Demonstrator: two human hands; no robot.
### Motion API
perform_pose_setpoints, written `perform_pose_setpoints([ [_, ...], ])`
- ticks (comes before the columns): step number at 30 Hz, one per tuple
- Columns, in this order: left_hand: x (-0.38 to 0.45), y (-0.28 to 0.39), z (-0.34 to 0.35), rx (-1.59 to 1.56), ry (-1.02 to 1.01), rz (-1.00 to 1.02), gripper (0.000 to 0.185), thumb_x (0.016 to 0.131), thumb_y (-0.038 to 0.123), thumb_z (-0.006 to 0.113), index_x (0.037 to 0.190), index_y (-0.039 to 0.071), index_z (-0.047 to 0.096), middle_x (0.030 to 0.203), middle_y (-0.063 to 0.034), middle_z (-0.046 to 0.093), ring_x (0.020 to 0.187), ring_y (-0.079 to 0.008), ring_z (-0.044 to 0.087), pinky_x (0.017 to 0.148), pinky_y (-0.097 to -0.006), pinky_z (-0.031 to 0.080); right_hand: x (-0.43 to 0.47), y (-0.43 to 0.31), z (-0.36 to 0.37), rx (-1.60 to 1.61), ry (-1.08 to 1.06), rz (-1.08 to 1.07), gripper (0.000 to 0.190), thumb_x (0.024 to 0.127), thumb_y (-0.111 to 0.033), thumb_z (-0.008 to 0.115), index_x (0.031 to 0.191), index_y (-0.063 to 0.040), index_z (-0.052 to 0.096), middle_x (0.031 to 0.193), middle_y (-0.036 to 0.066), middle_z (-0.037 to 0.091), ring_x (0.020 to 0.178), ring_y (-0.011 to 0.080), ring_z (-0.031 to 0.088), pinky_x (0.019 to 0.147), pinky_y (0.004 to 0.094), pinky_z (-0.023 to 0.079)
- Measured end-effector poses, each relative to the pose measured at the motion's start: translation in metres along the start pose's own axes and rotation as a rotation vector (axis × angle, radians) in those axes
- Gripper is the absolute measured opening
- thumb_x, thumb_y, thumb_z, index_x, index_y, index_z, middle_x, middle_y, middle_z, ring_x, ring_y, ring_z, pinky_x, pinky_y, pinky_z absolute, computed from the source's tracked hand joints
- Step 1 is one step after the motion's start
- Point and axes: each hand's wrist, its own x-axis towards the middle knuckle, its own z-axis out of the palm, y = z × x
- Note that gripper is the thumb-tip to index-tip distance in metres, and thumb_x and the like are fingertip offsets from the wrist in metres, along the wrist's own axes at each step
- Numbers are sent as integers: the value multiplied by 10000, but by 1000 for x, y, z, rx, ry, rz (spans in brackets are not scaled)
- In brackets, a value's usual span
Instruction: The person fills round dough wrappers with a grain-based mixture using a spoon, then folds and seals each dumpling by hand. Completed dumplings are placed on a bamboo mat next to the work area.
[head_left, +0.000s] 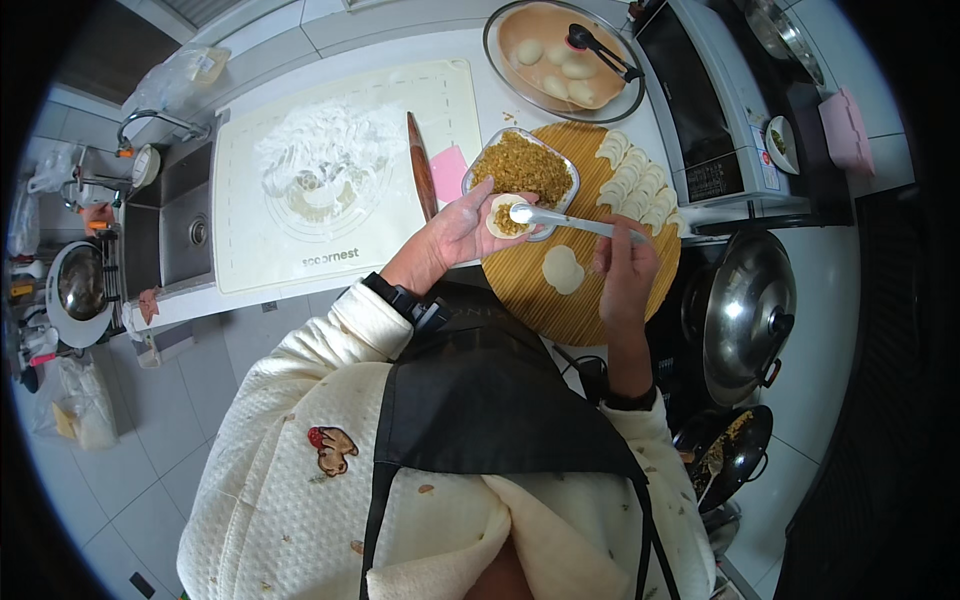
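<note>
A round dumpling wrapper (495, 227) lies on the fingers of my left hand (465, 225), with a small mound of brown crumbly filling (507, 219) on it. My right hand (628, 266) grips the handle of a pale spoon (566, 220), whose bowl touches the filling. Just beyond my left hand is a white tray (574, 184) heaped with the same filling. On the round ribbed wooden board (517, 300) lies a loose wrapper (562, 270), perhaps two overlapping. Rows of folded dumplings (634, 180) sit at the board's right side.
A floured pastry mat (247, 255) covers the left counter, with a wooden rolling pin (421, 165) and a pink scraper (448, 172) on it. Dough pieces rest in a bowl (517, 30) under a glass lid. A sink (161, 247) is left; a lidded wok (750, 322) stands right.
</note>
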Motion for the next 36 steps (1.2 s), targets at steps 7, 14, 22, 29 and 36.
perform_pose_setpoints([
  [7,-8,6,-3,52,64,60,666,1031,473,209,1397,-62,363,1401,-245,427,1236,-424,484,996,-415,483,12,-10,-1,76,63,97,216,999,-186,490,1022,-8,611,666,-25,504,531,33,425,462,176,321],
  [14,-28,23,-34,20,67,171,636,1037,450,217,1391,-53,377,1330,-283,483,1233,-390,500,986,-394,501,41,104,-28,-101,30,204,230,976,-166,519,1084,18,608,698,30,571,511,60,467,455,210,378],
  [22,-34,15,-14,-19,-10,114,654,1032,456,237,1410,-69,331,1392,-298,408,1273,-421,449,1017,-401,476,27,126,-21,-759,273,-284,258,884,-115,648,1126,-31,620,904,80,627,782,180,592,668,305,477],
  [29,-27,-2,11,6,-76,49,655,1032,463,235,1417,-58,332,1399,-229,438,1272,-323,478,1049,-389,440,-4,-2,39,-816,-319,-984,263,706,-63,768,959,-96,704,963,41,615,917,230,577,789,357,461],
  [36,-30,-8,17,-17,-179,-30,659,1025,479,261,1402,-53,357,1347,-184,495,1202,-263,543,1027,-376,461,-1,-6,34,-822,-447,-1056,273,669,-49,772,929,-57,690,910,40,620,865,225,591,747,353,459],
])
